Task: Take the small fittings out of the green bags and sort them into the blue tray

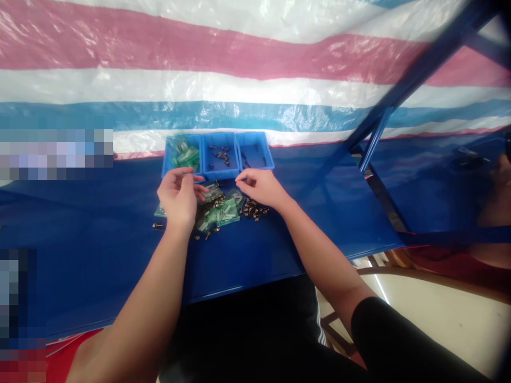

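Note:
My left hand hovers over the left side of a mixed pile, its fingers apart and nothing visible in them. Thumb and forefinger of my right hand are pinched together just in front of the right blue bin; whatever they may hold is too small to make out. Beneath the hands lie green-tinted plastic bags with metal pins inside. Dark screws with brassy heads are heaped under my right hand. Behind stand the left bin with green bags, the middle bin with several screws, and the right bin with a few dark pieces.
The blue table ends in front of my lap. One loose screw lies at the pile's left. A blue metal frame rises on the right, with another person's arm beyond it. A striped plastic sheet hangs behind.

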Motion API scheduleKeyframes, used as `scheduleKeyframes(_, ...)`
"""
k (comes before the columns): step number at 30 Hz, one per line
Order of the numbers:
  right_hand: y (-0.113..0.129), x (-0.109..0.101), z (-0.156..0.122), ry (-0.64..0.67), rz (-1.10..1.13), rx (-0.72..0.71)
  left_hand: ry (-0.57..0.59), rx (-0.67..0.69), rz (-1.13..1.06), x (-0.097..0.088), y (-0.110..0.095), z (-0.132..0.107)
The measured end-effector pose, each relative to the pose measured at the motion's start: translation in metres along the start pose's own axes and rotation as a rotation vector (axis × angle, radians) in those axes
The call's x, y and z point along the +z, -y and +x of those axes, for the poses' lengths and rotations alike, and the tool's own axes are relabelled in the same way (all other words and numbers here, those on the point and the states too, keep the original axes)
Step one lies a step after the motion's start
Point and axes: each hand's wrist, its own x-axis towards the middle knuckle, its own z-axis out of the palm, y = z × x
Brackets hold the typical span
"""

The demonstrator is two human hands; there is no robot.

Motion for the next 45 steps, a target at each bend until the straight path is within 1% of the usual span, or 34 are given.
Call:
scheduleKeyframes(2, 0.003, -0.001, -0.002, 0.093, -0.144, 0.008, 0.017, 0.004, 0.017, 0.001, 0.002, 0.0)
scheduleKeyframes(4, 0.005, -0.002, -0.003, 0.174, -0.227, 0.034, 0.022, 0.017, 0.036, 0.001, 0.003, 0.0)
scheduleKeyframes(7, 0.003, -0.003, -0.001, 0.229, -0.304, 0.03, 0.029, 0.034, 0.051, 0.001, 0.005, 0.0)
scheduleKeyframes(10, -0.002, -0.007, 0.001, 0.191, -0.342, -0.017, 0.044, 0.044, 0.049, 0.0, 0.006, 0.0)
scheduleKeyframes(12, -0.004, -0.012, 0.001, 0.178, -0.293, -0.023, 0.052, 0.045, 0.052, 0.0, 0.006, -0.001)
scheduleKeyframes(15, -0.004, -0.019, 0.0, 0.214, -0.199, -0.013, 0.067, 0.044, 0.058, 0.0, 0.006, -0.001)
scheduleKeyframes(18, -0.003, -0.023, 0.0, 0.248, -0.173, -0.019, 0.077, 0.047, 0.056, 0.001, 0.006, -0.002)
scheduleKeyframes(22, -0.005, -0.022, 0.0, 0.249, -0.141, -0.027, 0.088, 0.045, 0.058, 0.001, 0.004, -0.004)
scheduleKeyframes(25, -0.008, -0.021, 0.001, 0.215, -0.088, -0.012, 0.088, 0.035, 0.061, 0.001, 0.004, -0.004)
scheduleKeyframes(28, -0.011, -0.019, 0.001, 0.194, -0.048, -0.027, 0.091, 0.039, 0.063, 0.002, 0.004, -0.005)
scheduleKeyframes(32, -0.013, -0.015, 0.001, 0.203, -0.082, -0.026, 0.096, 0.043, 0.064, 0.002, 0.005, -0.005)
scheduleKeyframes(35, -0.012, -0.014, 0.0, 0.186, -0.114, -0.068, 0.106, 0.042, 0.073, 0.002, 0.006, -0.004)
scheduleKeyframes(37, -0.011, -0.013, -0.001, 0.159, -0.06, -0.096, 0.115, 0.042, 0.078, 0.002, 0.005, -0.004)
scheduleKeyframes(40, -0.006, -0.014, -0.002, 0.122, 0.158, -0.126, 0.162, 0.053, 0.082, 0.002, 0.003, -0.007)
scheduleKeyframes(42, -0.001, -0.014, -0.001, 0.118, 0.318, -0.143, 0.256, 0.067, 0.096, 0.002, 0.002, -0.01)
scheduleKeyframes(45, 0.004, -0.012, 0.001, 0.137, 0.557, -0.159, 0.453, 0.06, 0.114, 0.002, 0.001, -0.016)
